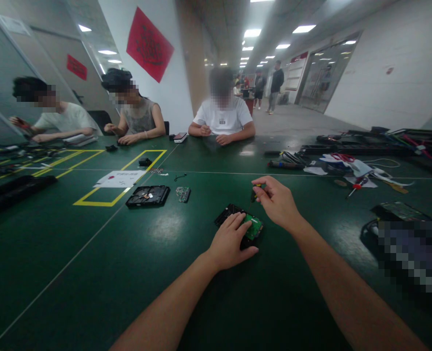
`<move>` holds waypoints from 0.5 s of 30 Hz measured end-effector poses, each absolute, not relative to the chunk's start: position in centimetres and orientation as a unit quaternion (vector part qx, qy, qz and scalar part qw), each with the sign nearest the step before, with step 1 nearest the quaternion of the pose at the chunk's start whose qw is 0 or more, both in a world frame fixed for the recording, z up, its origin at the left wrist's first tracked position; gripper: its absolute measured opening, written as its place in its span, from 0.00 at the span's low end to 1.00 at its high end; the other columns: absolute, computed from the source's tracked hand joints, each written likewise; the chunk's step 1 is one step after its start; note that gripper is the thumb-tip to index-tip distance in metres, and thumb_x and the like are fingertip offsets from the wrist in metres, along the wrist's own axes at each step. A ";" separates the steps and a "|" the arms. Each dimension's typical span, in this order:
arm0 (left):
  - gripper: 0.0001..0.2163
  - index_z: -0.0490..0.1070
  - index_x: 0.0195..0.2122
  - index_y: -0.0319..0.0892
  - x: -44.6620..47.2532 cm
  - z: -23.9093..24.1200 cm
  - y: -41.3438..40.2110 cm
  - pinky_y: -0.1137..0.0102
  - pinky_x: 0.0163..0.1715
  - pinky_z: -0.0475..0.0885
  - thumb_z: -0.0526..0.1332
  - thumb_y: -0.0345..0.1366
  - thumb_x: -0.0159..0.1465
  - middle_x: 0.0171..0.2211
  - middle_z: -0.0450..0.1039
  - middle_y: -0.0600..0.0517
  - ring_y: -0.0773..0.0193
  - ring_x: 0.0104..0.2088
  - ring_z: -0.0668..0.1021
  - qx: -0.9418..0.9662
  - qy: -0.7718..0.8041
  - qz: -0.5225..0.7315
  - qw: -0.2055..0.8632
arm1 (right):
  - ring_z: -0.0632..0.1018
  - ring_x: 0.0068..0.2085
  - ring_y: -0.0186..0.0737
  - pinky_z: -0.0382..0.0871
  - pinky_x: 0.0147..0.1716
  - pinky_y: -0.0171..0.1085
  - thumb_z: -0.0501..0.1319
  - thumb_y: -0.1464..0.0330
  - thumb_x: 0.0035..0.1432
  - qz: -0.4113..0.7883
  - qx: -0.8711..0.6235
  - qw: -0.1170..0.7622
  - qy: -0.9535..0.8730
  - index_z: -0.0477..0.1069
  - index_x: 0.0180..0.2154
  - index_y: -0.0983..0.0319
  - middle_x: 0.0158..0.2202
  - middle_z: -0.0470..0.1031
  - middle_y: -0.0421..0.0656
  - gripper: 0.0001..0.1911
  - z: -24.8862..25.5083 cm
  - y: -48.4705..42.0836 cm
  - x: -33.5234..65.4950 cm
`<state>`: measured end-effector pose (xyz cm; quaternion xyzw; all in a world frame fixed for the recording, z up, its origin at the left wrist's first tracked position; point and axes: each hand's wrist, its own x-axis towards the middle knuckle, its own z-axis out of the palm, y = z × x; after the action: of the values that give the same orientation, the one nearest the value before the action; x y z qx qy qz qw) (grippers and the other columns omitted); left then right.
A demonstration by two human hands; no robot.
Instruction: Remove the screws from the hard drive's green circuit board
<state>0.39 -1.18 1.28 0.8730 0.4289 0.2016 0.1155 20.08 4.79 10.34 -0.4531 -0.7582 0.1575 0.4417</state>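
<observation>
A black hard drive with a green circuit board lies on the green table in front of me. My left hand rests on the drive, fingers spread over it and pressing it down. My right hand hovers just above and behind the drive, fingers closed on a small screwdriver with a yellow and black handle, its tip pointing down toward the board.
An opened black drive and a loose green circuit board lie to the left near a yellow taped rectangle with a white paper. Tools and cables clutter the right. Three people sit across the table.
</observation>
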 end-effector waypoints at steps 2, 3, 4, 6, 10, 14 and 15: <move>0.35 0.61 0.68 0.45 0.4 1.3 -1.2 0.47 0.71 0.54 0.65 0.55 0.64 0.73 0.54 0.42 0.44 0.72 0.58 0.873 0.428 0.203 0.117 | 0.80 0.33 0.41 0.72 0.35 0.41 0.57 0.66 0.68 0.172 -0.438 0.408 -0.783 0.74 0.50 0.56 0.36 0.79 0.42 0.12 11.0 4.7 20.6; 0.35 0.61 0.68 0.46 0.4 1.2 -1.2 0.48 0.71 0.54 0.65 0.55 0.64 0.73 0.54 0.42 0.44 0.72 0.58 0.873 0.428 0.202 0.117 | 0.79 0.32 0.41 0.71 0.34 0.40 0.57 0.67 0.68 0.191 -0.427 0.384 -0.796 0.74 0.50 0.56 0.32 0.78 0.41 0.13 11.3 4.6 20.9; 0.36 0.61 0.69 0.45 0.4 1.2 -1.1 0.48 0.71 0.54 0.65 0.55 0.64 0.73 0.53 0.42 0.44 0.72 0.58 0.874 0.427 0.201 0.116 | 0.79 0.30 0.39 0.71 0.33 0.39 0.56 0.67 0.68 0.208 -0.416 0.373 -0.803 0.74 0.51 0.56 0.31 0.77 0.40 0.13 11.5 4.5 21.1; 0.36 0.61 0.69 0.45 0.4 1.1 -1.1 0.49 0.71 0.53 0.65 0.56 0.64 0.73 0.54 0.42 0.44 0.72 0.58 0.875 0.426 0.200 0.113 | 0.79 0.30 0.38 0.70 0.33 0.39 0.57 0.67 0.67 0.213 -0.411 0.371 -0.805 0.74 0.51 0.56 0.35 0.79 0.40 0.13 11.8 4.5 21.3; 0.36 0.62 0.69 0.44 0.4 0.9 -1.0 0.50 0.72 0.53 0.65 0.56 0.64 0.73 0.55 0.42 0.45 0.72 0.59 0.876 0.425 0.201 0.105 | 0.79 0.31 0.40 0.70 0.34 0.40 0.59 0.66 0.66 0.148 -0.446 0.390 -0.792 0.74 0.48 0.56 0.34 0.79 0.41 0.10 11.6 4.5 21.0; 0.36 0.62 0.68 0.42 0.3 1.1 -1.1 0.51 0.72 0.53 0.65 0.55 0.64 0.72 0.55 0.41 0.45 0.72 0.59 0.878 0.425 0.197 0.101 | 0.79 0.33 0.43 0.70 0.34 0.41 0.61 0.64 0.66 0.119 -0.461 0.404 -0.781 0.75 0.47 0.56 0.37 0.79 0.43 0.10 11.2 4.5 20.5; 0.36 0.62 0.68 0.43 0.3 1.1 -1.1 0.50 0.72 0.53 0.65 0.56 0.64 0.73 0.55 0.41 0.45 0.72 0.59 0.878 0.425 0.197 0.102 | 0.79 0.34 0.43 0.70 0.34 0.41 0.61 0.62 0.66 0.126 -0.460 0.413 -0.776 0.75 0.47 0.56 0.38 0.79 0.44 0.10 11.2 4.4 20.4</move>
<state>0.34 -1.12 1.13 0.8776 0.4248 0.1973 0.1022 20.39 4.44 11.17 -0.4596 -0.7762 0.1264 0.4127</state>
